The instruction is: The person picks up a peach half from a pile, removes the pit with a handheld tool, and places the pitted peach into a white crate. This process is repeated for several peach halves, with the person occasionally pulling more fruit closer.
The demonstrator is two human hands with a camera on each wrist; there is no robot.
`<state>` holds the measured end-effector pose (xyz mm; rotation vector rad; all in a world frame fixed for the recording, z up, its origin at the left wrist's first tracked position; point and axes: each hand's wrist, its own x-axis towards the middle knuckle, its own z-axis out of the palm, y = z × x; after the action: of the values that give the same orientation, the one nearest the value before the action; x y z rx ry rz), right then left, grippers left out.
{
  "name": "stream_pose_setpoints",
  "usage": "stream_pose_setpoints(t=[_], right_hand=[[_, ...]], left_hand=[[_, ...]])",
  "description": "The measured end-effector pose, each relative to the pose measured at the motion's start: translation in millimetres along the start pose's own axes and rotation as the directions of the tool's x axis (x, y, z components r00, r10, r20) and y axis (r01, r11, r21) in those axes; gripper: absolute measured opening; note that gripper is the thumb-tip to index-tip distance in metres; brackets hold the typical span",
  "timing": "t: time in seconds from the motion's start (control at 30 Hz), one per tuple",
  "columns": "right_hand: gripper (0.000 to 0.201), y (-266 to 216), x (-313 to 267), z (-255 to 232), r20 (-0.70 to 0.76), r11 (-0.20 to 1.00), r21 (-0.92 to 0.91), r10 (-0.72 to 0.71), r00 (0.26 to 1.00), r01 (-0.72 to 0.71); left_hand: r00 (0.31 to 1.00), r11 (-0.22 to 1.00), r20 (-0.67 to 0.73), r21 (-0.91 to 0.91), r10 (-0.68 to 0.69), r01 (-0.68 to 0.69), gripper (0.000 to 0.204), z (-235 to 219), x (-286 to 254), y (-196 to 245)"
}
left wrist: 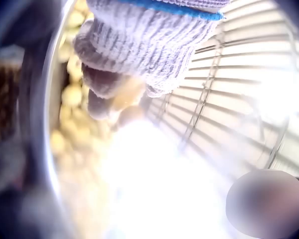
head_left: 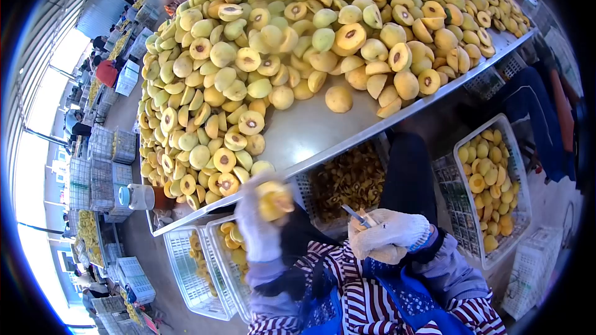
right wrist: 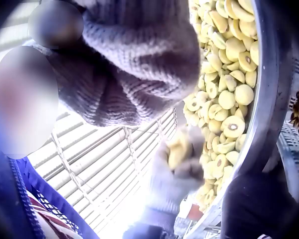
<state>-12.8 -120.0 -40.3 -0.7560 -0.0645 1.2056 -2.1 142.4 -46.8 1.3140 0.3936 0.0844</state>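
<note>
This is a fruit-processing hall: a long steel table (head_left: 298,133) is heaped to its edges with halved yellow peaches (head_left: 298,37), white plastic crates (head_left: 490,192) stand below it, and more stacked crates (head_left: 102,170) line the aisle under a corrugated roof.

Just ahead of the fingers, a bare strip of the metal surface (head_left: 304,133) lies open along its near edge. Beyond that strip the heap of halved peaches (head_left: 279,56) blocks the way. Below the fingers stand white crates (head_left: 490,192), open at the top.
</note>
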Motion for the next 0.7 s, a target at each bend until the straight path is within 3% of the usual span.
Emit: stream_pose_setpoints(t=[0.03, 0.07, 0.1, 0.13, 0.17, 0.23, 0.27, 0.33, 0.37, 0.4, 0.47, 0.57, 0.67, 0.7], right_hand=[[0.023, -3, -1, -1, -0.004, 1.0, -0.019, 0.008, 1.0, -0.008], [0.025, -6, -3, 0, -0.009, 0.999, -0.035, 0.014, 1.0, -0.014], [0.028, -8, -4, -1, -0.012, 0.998, -0.05, 0.022, 1.0, -0.023], [0.027, -9, -2, -1, -0.014, 0.996, -0.065, 0.061, 0.998, -0.062], [0.027, -11, 3, 0, -0.018, 0.992, -0.082, 0.096, 0.995, -0.097], [0.027, -16, 11, 4, -0.042, 0.979, -0.124, 0.155, 0.987, -0.159], [0.026, -20, 13, 8, -0.061, 0.97, -0.153, 0.181, 0.982, -0.189], [0.026, -22, 15, 6, -0.076, 0.965, -0.169, 0.19, 0.979, -0.201], [0.025, -19, 15, 1, -0.074, 0.973, -0.143, 0.172, 0.982, -0.181], [0.025, -15, 14, -5, -0.074, 0.98, -0.114, 0.153, 0.986, -0.161], [0.025, -19, 8, -9, -0.136, 0.981, -0.122, 0.132, 0.982, -0.149], [0.024, -18, -2, -16, -0.231, 0.992, -0.081, 0.078, 0.97, -0.099], [0.027, -20, -6, -27, -0.315, 0.997, -0.062, 0.016, 0.949, -0.038], [0.027, -19, -7, -28, -0.351, 0.998, -0.056, -0.007, 0.936, -0.014]], left_hand=[[0.992, 0.998, -0.113, 0.018, 0.057, -0.055, 0.05, -29, 6, 0], [0.968, 0.899, -0.205, 0.435, 0.148, -0.045, 0.04, -61, 11, -4], [0.926, 0.646, -0.293, 0.76, 0.237, 0.076, 0.031, -93, 15, -8], [0.878, 0.152, -0.013, 0.986, 0.478, -0.068, 0.029, -99, 9, -9], [0.775, -0.401, 0.346, 0.907, 0.529, -0.131, 0.035, -100, 10, -8], [0.725, -0.127, 0.334, 0.937, 0.602, -0.326, 0.034, -60, 28, -6], [0.734, 0.082, 0.335, 0.88, 0.591, -0.468, 0.034, -32, 40, -7], [0.731, 0.11, 0.514, 0.78, 0.448, -0.616, 0.035, 25, 65, -7], [0.759, 0.181, 0.562, 0.751, 0.329, -0.635, 0.033, 58, 77, -6], [0.707, 0.247, 0.632, 0.664, 0.318, -0.705, 0.029, 82, 95, -14], [0.641, 0.219, 0.716, 0.603, 0.277, -0.767, 0.04, 122, 141, -44], [0.678, -0.045, 0.68, 0.715, 0.281, -0.698, 0.051, 161, 194, -88], [0.809, -0.052, 0.585, 0.811, 0.056, -0.583, 0.06, 176, 191, -76], [0.845, 0.132, 0.534, 0.838, 0.006, -0.53, 0.061, 173, 186, -67]])
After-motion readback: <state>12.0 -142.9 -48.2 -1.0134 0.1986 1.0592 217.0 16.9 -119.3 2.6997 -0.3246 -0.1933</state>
